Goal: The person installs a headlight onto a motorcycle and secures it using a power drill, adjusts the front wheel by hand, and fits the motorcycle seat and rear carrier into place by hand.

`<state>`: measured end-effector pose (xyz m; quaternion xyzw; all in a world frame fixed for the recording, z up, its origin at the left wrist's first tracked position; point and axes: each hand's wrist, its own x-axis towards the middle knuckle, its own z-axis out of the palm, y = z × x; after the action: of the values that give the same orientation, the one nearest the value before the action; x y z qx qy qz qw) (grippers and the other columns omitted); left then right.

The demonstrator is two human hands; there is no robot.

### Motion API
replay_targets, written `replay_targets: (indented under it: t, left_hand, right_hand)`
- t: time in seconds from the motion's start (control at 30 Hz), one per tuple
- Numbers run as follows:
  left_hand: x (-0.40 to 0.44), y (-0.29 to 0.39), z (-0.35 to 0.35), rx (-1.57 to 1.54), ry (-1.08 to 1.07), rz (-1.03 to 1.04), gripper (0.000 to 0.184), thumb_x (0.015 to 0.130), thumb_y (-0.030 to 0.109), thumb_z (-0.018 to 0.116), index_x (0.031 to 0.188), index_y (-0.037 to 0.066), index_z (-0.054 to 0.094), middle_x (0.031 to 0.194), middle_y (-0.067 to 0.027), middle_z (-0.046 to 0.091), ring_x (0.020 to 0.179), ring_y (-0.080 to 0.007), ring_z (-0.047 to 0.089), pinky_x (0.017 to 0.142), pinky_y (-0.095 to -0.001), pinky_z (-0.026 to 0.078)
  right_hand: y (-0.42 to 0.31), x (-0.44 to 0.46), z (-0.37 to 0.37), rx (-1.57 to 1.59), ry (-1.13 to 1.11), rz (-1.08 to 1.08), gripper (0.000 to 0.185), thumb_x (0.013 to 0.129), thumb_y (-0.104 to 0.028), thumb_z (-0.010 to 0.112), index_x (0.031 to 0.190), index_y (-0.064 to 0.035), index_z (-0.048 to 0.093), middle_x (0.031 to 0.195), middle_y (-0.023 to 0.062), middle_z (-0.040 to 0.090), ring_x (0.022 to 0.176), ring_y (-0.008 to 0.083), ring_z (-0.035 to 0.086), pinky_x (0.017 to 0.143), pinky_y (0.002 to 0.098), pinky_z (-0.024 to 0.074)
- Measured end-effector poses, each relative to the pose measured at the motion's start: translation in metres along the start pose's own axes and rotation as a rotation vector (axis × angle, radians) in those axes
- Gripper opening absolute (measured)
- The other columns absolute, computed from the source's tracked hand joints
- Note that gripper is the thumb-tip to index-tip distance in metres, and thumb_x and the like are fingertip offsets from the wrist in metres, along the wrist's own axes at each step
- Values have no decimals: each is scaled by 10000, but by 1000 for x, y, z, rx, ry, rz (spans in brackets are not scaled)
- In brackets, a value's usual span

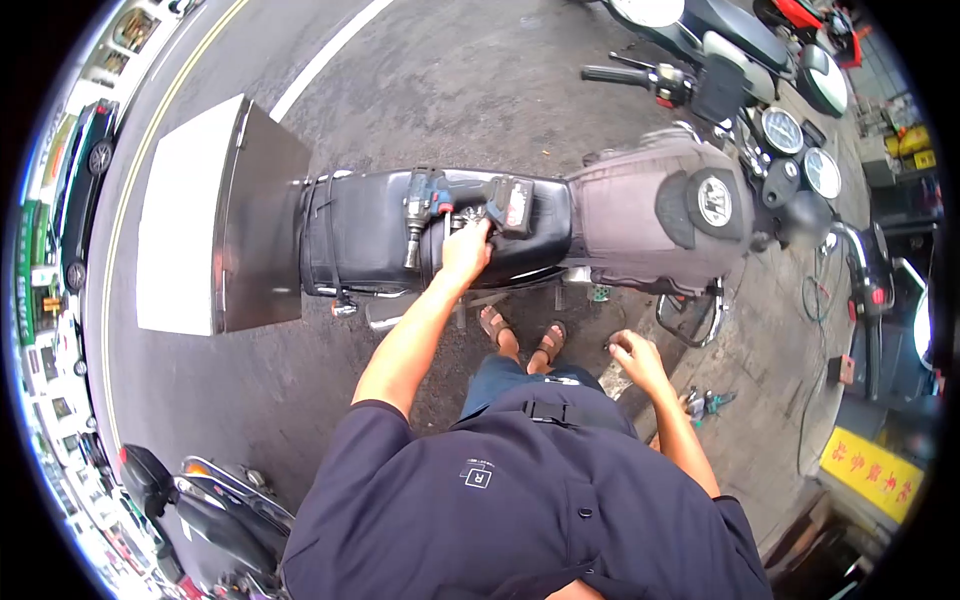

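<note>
My left hand (467,252) reaches onto the black motorcycle seat (370,225), its fingers closed at some small shiny metal parts (462,216). What exactly they grip is too small to make out. Beside these fingers lies a blue cordless impact driver (428,190) with a socket on its nose and a black battery (513,205). My right hand (637,358) hangs low at my side, away from the motorcycle, fingers curled together. Something small and dark shows at its fingertips, too small to name.
A large metal box (262,220) sits behind the seat, and a grey cover (640,215) lies over the tank. Other motorcycles (740,40) stand at the upper right and a scooter (225,520) at lower left. A green tool (710,402) and a yellow sign (870,470) are at right.
</note>
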<state>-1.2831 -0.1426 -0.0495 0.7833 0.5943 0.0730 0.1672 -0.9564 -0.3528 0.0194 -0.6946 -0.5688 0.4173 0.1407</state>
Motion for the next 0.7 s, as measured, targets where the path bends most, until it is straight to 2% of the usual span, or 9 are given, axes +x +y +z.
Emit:
replay_targets:
  t: [0.1,0.2,0.27,0.4,0.47,0.53,0.63,0.7]
  left_hand:
    - [-2,2,-8,39,-3,51,404,761,214,716,1117,80,579,1075,-112,626,971,-334,627,770,-436,516]
    - [-1,6,-8,99,9,110,401,759,209,717,1116,87,581,1126,-111,596,977,-332,625,748,-438,522]
    - [-4,7,-10,134,45,211,382,750,172,703,1112,107,601,1112,-131,591,937,-329,629,735,-436,528]
    - [-10,9,-18,121,32,250,367,756,139,688,1108,92,596,1125,-141,569,972,-342,608,749,-434,523]
    - [-12,12,-20,94,49,282,377,751,96,677,1114,74,581,1130,-151,556,974,-354,598,761,-440,522]
    - [-14,14,-18,125,34,237,384,748,78,667,1121,66,574,1130,-169,550,983,-366,591,771,-446,521]
    - [-10,3,-10,105,-5,280,397,759,92,654,1145,66,564,1146,-189,548,997,-376,585,782,-454,516]
    - [-9,-2,-10,76,-46,336,410,763,106,659,1160,73,560,1161,-192,549,1003,-372,585,796,-450,511]
  right_hand:
    - [22,-26,10,3,-39,3,259,832,-212,638,1017,-31,650,947,148,678,873,291,664,767,382,510]
    - [32,-42,19,-11,-23,-48,280,843,-222,628,1036,-20,643,988,168,672,924,300,660,813,390,513]
    - [45,-47,33,94,-20,-17,288,844,-233,619,1033,-18,640,987,174,667,917,313,656,816,397,510]
    - [50,-62,37,-22,10,6,291,846,-259,617,1035,-39,643,986,158,667,915,303,655,810,401,509]
    - [49,-67,31,102,-5,24,292,851,-282,615,1052,-72,644,1009,147,669,943,312,646,809,407,504]
    - [61,-65,37,35,27,-15,280,848,-281,616,1030,-71,644,983,147,665,940,324,639,804,422,499]
    - [70,-58,42,-91,82,14,262,845,-273,614,1000,-62,630,924,146,649,905,336,631,784,444,491]
    - [56,-54,34,-20,129,43,273,840,-264,614,1030,-68,632,961,145,656,929,330,634,801,434,495]
